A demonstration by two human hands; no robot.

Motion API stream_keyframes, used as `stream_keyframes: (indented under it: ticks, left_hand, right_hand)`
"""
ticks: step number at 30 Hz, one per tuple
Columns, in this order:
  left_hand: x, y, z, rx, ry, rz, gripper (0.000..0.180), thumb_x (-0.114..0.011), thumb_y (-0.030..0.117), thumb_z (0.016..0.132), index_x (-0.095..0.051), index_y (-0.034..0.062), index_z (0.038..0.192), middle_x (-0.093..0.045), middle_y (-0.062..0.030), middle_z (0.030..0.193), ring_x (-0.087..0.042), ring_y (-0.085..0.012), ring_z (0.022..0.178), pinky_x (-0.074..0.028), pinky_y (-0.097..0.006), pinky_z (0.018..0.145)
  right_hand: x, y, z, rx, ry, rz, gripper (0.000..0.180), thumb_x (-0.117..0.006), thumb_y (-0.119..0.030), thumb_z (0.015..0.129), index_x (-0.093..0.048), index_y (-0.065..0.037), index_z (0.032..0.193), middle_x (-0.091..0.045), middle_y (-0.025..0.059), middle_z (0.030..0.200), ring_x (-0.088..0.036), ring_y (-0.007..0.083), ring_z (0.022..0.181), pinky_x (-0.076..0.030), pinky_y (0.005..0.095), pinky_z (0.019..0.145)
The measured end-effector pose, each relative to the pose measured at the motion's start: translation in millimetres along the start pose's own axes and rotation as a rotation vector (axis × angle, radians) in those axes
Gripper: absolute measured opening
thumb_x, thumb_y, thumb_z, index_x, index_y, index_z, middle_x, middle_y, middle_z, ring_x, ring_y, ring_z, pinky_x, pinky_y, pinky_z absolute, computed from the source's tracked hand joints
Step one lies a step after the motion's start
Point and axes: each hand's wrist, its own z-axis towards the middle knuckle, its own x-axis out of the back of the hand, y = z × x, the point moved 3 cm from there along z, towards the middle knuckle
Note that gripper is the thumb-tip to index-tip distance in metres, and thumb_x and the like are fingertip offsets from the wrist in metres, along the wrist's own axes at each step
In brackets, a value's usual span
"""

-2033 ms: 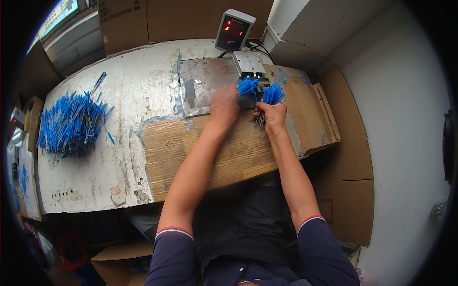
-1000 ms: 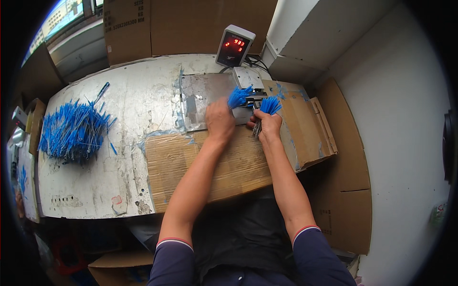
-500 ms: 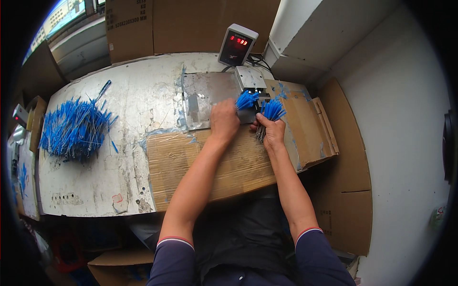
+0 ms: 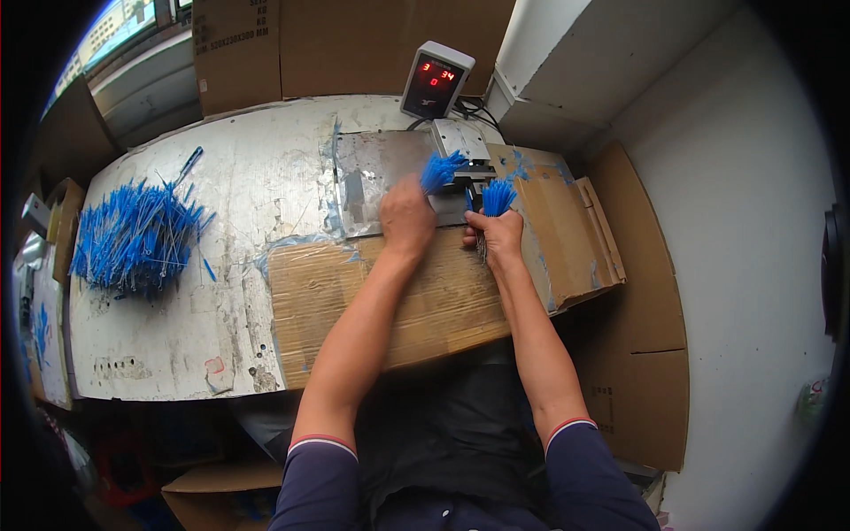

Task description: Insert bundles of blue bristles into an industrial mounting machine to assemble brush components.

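Observation:
My left hand (image 4: 407, 218) is closed round a bundle of thin blue-tipped wire sticks (image 4: 440, 171), their blue ends fanning up and to the right. Just right of it, my right hand (image 4: 498, 235) grips a second bundle of blue-tipped sticks (image 4: 498, 198), with bare wire ends hanging below the fingers. One blue stick (image 4: 469, 200) stands apart by the right thumb, near the small metal machine (image 4: 460, 142). A metal plate (image 4: 372, 150) lies under and behind my left hand. The fingers of my left hand are mostly hidden behind its back.
A large heap of blue-tipped sticks (image 4: 137, 237) lies on the worn white table (image 4: 239, 168) at left, with a pen (image 4: 189, 165) behind it. A counter with red digits (image 4: 436, 80) stands behind the machine. Taped cardboard (image 4: 381, 305) covers the near edge; a cardboard box (image 4: 580, 234) sits right.
My left hand has shifted slightly left and its bundle has risen and tilted. The right-hand bundle looks narrower, with one stick separated towards the machine. The counter's digits have changed.

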Motion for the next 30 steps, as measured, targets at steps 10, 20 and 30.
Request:
stream_keyframes:
  ticks: [10,20,30]
  left_hand:
    - [4.8,-0.4,0.3,0.066,0.029,-0.044,0.009,-0.060,0.003,0.085,-0.061,0.0053,0.094,-0.066,-0.0175,0.087,-0.064,-0.0396,0.086,-0.048,-0.051,0.076]
    - [-0.6,-1.8,-1.0,-0.021,0.027,-0.064,0.010,-0.056,0.003,0.084,-0.061,0.0053,0.092,-0.065,-0.0175,0.090,-0.060,-0.0391,0.088,-0.046,-0.049,0.080]
    - [-6.5,0.1,-3.3,-0.046,-0.120,-0.043,0.019,-0.058,-0.001,0.081,-0.062,0.0031,0.100,-0.067,-0.0187,0.090,-0.063,-0.0394,0.089,-0.049,-0.051,0.080]
  right_hand:
    - [-11.0,-8.0,12.6,-0.032,0.094,-0.107,0.023,-0.078,0.009,0.078,-0.057,0.000,0.079,-0.065,0.0107,0.069,-0.063,0.0177,0.051,-0.054,0.0303,0.039]
    - [-7.1,-0.4,16.2,-0.018,0.042,0.027,0.012,-0.075,0.003,0.080,-0.064,0.002,0.084,-0.068,0.0131,0.073,-0.068,0.0224,0.056,-0.057,0.0341,0.043]
    - [11.4,12.1,0.9,0.022,-0.092,0.353,0.017,-0.076,-0.004,0.085,-0.069,0.004,0.099,-0.071,0.0120,0.085,-0.072,0.0233,0.070,-0.062,0.0351,0.061]
